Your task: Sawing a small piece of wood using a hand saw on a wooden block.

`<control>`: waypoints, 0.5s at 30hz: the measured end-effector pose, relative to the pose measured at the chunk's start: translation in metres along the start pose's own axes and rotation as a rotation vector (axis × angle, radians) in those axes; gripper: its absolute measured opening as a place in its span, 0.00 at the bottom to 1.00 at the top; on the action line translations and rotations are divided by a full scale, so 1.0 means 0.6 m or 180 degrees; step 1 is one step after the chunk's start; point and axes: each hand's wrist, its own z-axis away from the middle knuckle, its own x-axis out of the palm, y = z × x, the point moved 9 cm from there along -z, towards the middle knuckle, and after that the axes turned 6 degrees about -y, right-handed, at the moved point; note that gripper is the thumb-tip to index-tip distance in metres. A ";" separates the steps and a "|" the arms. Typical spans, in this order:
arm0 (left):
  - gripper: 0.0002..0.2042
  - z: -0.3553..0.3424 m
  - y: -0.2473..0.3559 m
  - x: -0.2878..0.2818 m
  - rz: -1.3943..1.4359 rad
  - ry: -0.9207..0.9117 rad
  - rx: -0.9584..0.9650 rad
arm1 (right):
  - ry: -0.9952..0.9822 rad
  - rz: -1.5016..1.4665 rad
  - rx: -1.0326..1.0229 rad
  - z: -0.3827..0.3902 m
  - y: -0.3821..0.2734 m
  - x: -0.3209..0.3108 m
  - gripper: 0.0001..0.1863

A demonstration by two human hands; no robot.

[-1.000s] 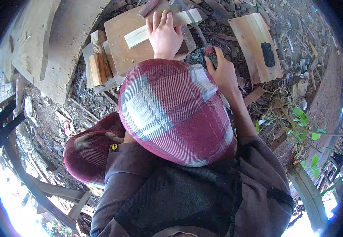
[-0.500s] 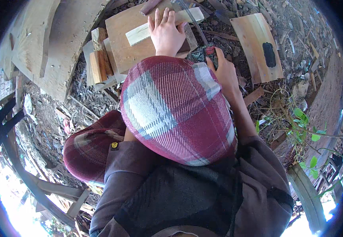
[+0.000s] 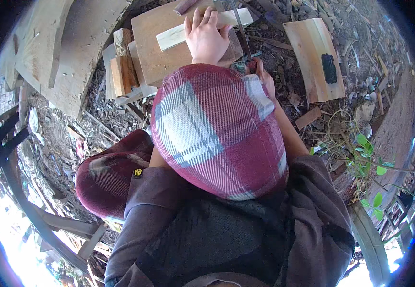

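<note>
With fingers spread and curled over its far edge, my left hand holds a pale wood strip down across a brown board. Just right of the board, my right hand grips the red handle of a long, thin-bladed tool, which looks like a saw; the blade runs up beside the strip. My plaid-covered knee hides much of that hand and some of the handle. A short dark red piece rests at the board's far edge.
Stacked wood blocks sit left of the board. Large planks lean at upper left. A light plank with a dark oblong item lies at right. Leafy stems grow from debris-strewn ground at lower right.
My right hand and the tool have drawn back toward me, further behind the knee. My left hand stays on the strip; the whole view has shifted slightly.
</note>
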 end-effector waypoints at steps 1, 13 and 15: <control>0.23 0.000 0.001 -0.001 0.0017 0.0035 -0.0007 | -0.0086 0.0110 0.0161 -0.005 0.005 0.005 0.17; 0.22 0.014 0.003 0.010 -0.0122 0.0019 -0.0106 | -0.0044 -0.0076 0.0133 0.030 0.032 0.025 0.14; 0.22 -0.001 0.008 -0.007 -0.0160 0.0095 -0.0097 | -0.0098 -0.0181 0.0150 0.054 0.037 0.007 0.14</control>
